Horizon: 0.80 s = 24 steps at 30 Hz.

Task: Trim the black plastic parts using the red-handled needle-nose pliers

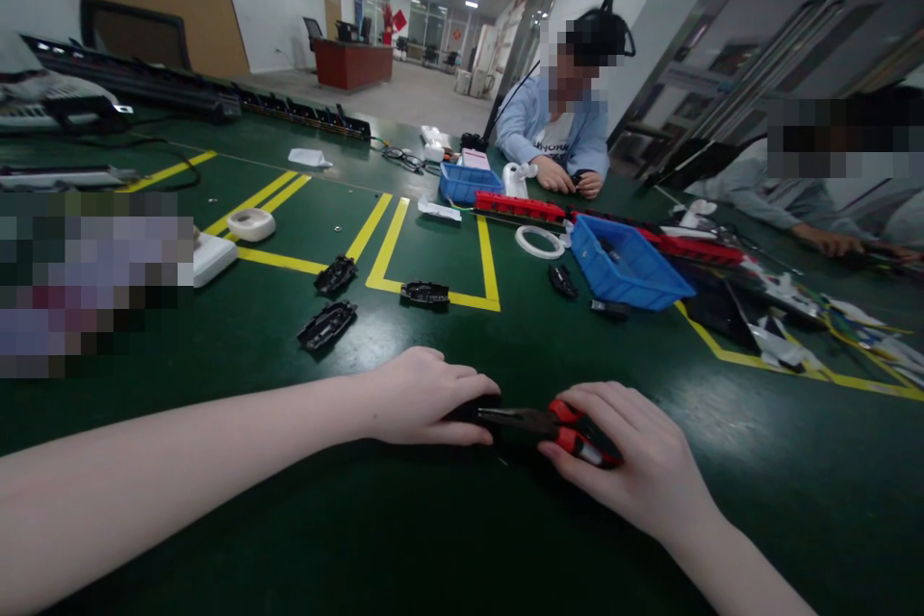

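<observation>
My right hand (pixel 635 457) grips red-and-black pliers (pixel 555 423) whose dark jaws point left. My left hand (pixel 423 397) presses down on a small black plastic part (pixel 473 404) on the green table (pixel 462 520), its fingers closed over it. The pliers' tip reaches into that part just beside my left fingertips. Most of the part is hidden under my left hand.
Three similar black parts (pixel 327 324) (pixel 336 274) (pixel 425 294) lie beyond my hands near yellow floor-tape lines. A blue bin (pixel 628 265) and red strips (pixel 520 205) stand further right. A roll of white tape (pixel 250 224) sits left. Two other people sit at the far side.
</observation>
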Motion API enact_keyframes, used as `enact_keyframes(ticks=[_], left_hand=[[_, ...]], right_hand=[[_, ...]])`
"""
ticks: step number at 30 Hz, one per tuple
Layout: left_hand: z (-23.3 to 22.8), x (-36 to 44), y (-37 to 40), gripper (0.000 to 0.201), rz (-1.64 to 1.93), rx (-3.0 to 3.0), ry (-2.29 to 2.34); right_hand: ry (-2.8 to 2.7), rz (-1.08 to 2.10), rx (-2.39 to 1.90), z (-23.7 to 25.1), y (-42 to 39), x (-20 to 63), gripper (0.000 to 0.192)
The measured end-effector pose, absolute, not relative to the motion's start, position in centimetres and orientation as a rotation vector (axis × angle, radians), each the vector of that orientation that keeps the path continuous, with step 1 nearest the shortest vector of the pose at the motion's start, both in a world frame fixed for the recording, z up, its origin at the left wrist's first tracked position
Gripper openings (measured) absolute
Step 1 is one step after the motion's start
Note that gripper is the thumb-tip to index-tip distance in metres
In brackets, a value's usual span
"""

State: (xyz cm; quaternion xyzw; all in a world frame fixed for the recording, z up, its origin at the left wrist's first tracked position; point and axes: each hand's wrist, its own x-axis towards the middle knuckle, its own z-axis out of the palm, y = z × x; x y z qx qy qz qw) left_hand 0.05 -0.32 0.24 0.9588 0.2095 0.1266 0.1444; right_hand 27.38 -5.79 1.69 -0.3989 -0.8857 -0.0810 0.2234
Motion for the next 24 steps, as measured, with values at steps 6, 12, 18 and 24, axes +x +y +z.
enact_keyframes(ticks=[6,12,18,24], left_hand=[[0.3,0.0,-0.3,0.045,0.371,2.779,0.611],[0.5,0.0,0.2,0.048,0.349,2.775,0.591],[0.9,-0.2,0.4,0.048,0.313,2.711,0.584],[1.1,-0.2,0.4,0.048,0.287,2.714,0.574]], right_hand=[[-2.465,-0.274,-1.036,1.9,-5.4,27.5,0.035],[-2.447,-0.332,-0.986,0.8,-4.7,28.2,0.034],[-2.432,-0.398,-0.956,0.2,-4.2,28.5,0.022],[-2.455,-0.356,-0.981,-0.3,-4.2,28.6,0.026]])
